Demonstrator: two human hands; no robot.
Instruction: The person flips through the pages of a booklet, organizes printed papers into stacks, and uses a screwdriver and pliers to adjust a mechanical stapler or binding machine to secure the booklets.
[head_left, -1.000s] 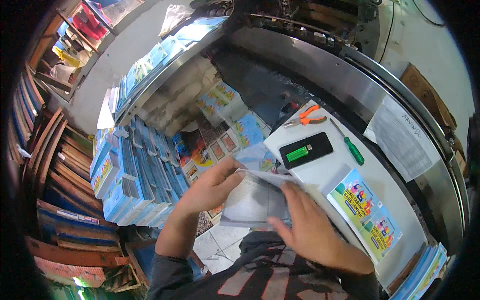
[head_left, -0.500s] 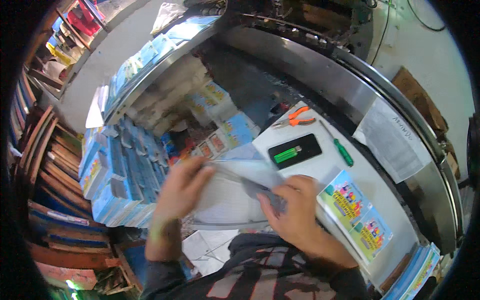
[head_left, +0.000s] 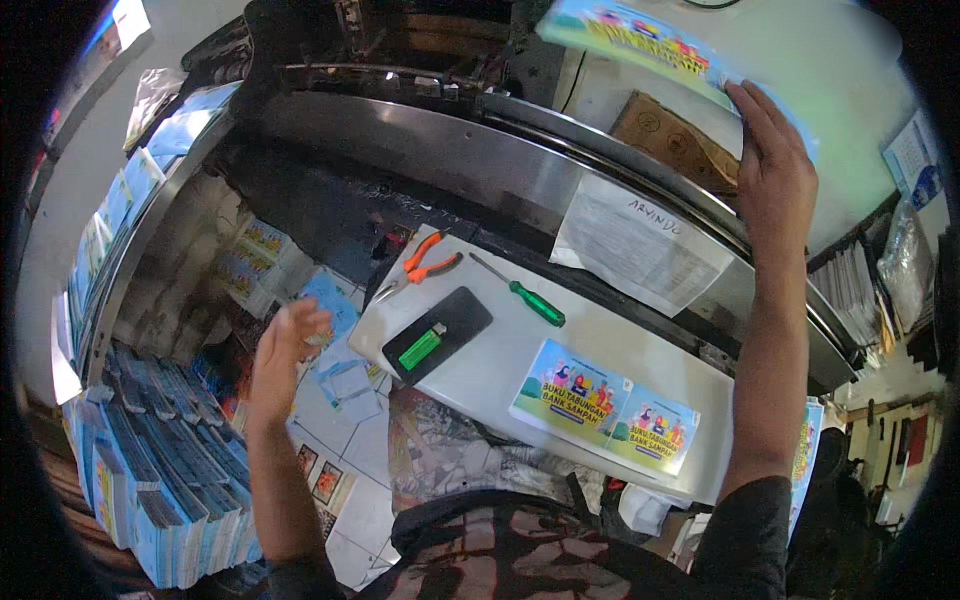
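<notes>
High at the upper right, my right hand [head_left: 772, 150] grips the edge of a colourful printed booklet [head_left: 640, 42], blue at the top and green below, tilted over the metal rail. My left hand [head_left: 278, 362] hangs at the left above the floor, fingers apart, slightly blurred and holding nothing. Between my arms lies a white board [head_left: 480, 375] bearing a printed cover sheet [head_left: 605, 408] with two matching designs side by side. Also on it are orange-handled pliers [head_left: 418, 265], a green screwdriver [head_left: 535, 302] and a black phone [head_left: 465, 320] with a green lighter [head_left: 422, 347] on top.
Tall stacks of blue booklets [head_left: 175, 470] stand at the lower left. More booklets line a curved metal ledge [head_left: 160, 215]. A curved steel rail [head_left: 400, 135] runs behind the board, with a white paper [head_left: 640, 245] on it. Loose prints [head_left: 265, 255] lie on the floor.
My hands have parted from the blurred pages they held together. The right rose to the upper right with a booklet; the left is apart and empty. The view has swung right.
</notes>
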